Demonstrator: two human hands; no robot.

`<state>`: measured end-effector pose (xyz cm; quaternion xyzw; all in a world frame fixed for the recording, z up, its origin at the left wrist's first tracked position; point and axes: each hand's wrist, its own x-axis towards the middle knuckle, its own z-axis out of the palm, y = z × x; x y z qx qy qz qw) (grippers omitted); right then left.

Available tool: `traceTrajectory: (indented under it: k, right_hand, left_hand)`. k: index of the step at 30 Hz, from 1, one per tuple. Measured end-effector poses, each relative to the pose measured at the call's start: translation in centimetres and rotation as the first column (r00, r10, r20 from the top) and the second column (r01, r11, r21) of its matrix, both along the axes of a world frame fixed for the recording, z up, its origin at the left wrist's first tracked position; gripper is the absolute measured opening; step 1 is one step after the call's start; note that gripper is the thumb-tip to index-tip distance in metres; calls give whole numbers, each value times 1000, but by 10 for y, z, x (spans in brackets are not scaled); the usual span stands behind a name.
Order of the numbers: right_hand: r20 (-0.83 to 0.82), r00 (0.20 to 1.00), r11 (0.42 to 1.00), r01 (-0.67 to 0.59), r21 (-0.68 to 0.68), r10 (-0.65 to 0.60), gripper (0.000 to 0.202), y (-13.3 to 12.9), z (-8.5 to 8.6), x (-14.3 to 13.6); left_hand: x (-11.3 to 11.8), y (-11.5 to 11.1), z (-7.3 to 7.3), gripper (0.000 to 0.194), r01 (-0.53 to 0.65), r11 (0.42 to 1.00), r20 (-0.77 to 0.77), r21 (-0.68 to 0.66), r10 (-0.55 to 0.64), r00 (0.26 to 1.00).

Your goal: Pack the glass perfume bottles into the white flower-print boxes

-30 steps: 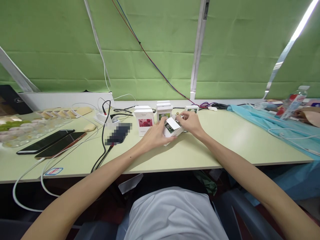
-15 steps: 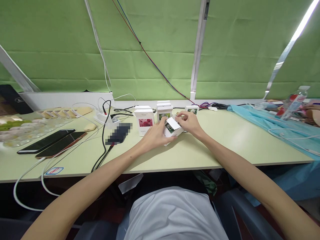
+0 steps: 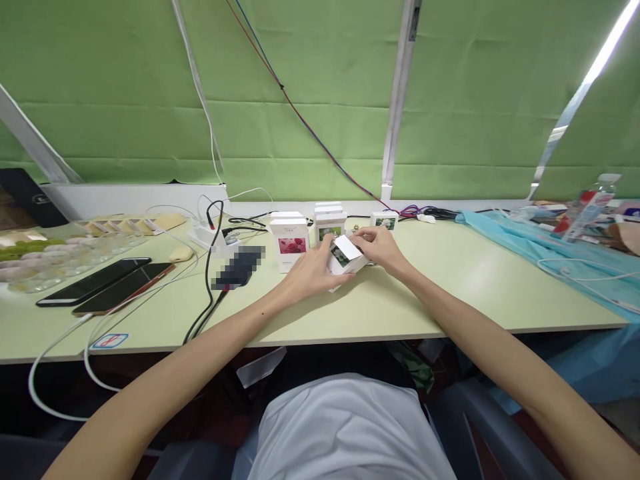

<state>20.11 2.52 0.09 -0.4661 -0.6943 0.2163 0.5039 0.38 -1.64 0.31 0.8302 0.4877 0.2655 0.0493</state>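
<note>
A small white box with a dark green leafy picture [image 3: 342, 259] is tilted above the table, its white flap standing out at the top. My left hand [image 3: 314, 270] is closed around its left and lower side. At the box's upper right edge my right hand [image 3: 377, 247] has its fingers bent together; whatever they pinch is hidden. Behind the hands stand white boxes with a green picture [image 3: 329, 217], and to their left white boxes with a red flower picture [image 3: 293, 257]. Another white box [image 3: 384, 219] lies further back on the right, near small gold-coloured items.
Two dark phones [image 3: 95, 283], cables, a power strip [image 3: 213, 239] and a blurred-out device [image 3: 239, 267] are on the left of the table [image 3: 450, 293]. Blue sheeting [image 3: 545, 260] and a bottle [image 3: 593, 207] are on the right.
My right hand's fingers have lowered slightly and drawn closer against the box's upper edge. My left hand and the tilted box have barely moved.
</note>
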Motion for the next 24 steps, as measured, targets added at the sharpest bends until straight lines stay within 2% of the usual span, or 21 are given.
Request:
traceTrajectory:
  k: [24]
  right_hand:
    - [4,999,998,-32,-46,33,27,-3,4,0]
  left_hand:
    - [0,1,0,82,-9,1000,-14,-12,9,1000]
